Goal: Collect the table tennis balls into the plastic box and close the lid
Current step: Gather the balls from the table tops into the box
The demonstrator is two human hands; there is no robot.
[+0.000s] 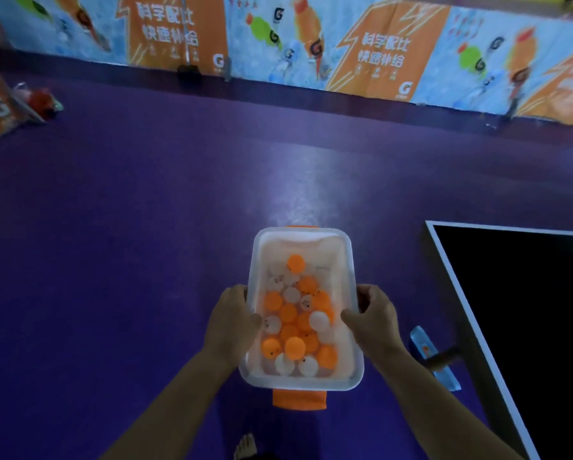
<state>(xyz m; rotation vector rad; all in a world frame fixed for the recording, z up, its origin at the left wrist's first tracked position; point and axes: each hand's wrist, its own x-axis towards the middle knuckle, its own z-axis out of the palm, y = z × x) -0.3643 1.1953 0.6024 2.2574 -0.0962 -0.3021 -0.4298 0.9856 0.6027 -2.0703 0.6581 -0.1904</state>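
Two bare hands hold a rectangular plastic box (352,257) above a smooth, slightly glossy purple floor (145,227). The box is milky and see-through, with rounded corners, a thick flat rim and an open top. The left hand (233,322) grips the middle of its left long side and the right hand (374,318) grips the middle of its right long side; on each, the thumb hooks over the rim into the box while the fingers curl round the outside wall. Many small round table tennis balls (291,322), some matte orange and some white, lie piled inside, heaped towards the near end and thinner towards the far end. One orange plastic clip (299,399) hangs from the near short end, and another orange clip (301,227) peeks over the far short end. Right of the box, and apart from it, stands the corner of a table (527,310) with a flat black top and a thin pale edge. Low boards (378,51) printed in orange and pale blue line the far side of the floor. Part of a bare foot (245,446) shows at the bottom.
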